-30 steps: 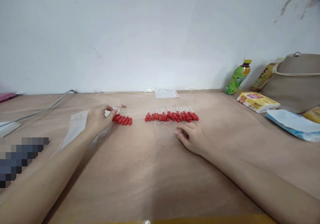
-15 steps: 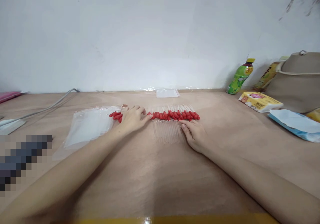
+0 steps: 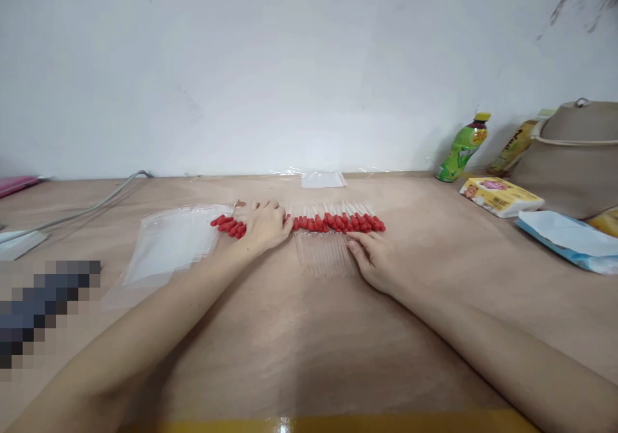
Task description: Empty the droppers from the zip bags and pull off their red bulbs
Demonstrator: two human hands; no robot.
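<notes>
A row of glass droppers with red rubber bulbs (image 3: 333, 222) lies across the table. Their pale tubes point away from me, while more clear glass tubes (image 3: 322, 253) lie on the near side. Over the left part of the row rests my left hand (image 3: 267, 224), palm down, fingers spread, covering some of the droppers; its thumb is beside the red bulbs. My right hand (image 3: 375, 260) lies at the right end of the clear tubes, thumb and fingers stretched toward them, just below the bulbs. I see nothing gripped in either hand.
Clear plastic bags (image 3: 176, 243) lie left of the droppers, near a grey cable (image 3: 116, 192). A small white bag (image 3: 323, 180) is by the wall. To the right stand a green bottle (image 3: 463, 150), a yellow tissue pack (image 3: 502, 196), a blue-white packet (image 3: 570, 240) and a beige bag (image 3: 570, 163).
My left hand has slid a little to the right along the row, and more red bulbs show on its left. The right hand has stayed in nearly the same place.
</notes>
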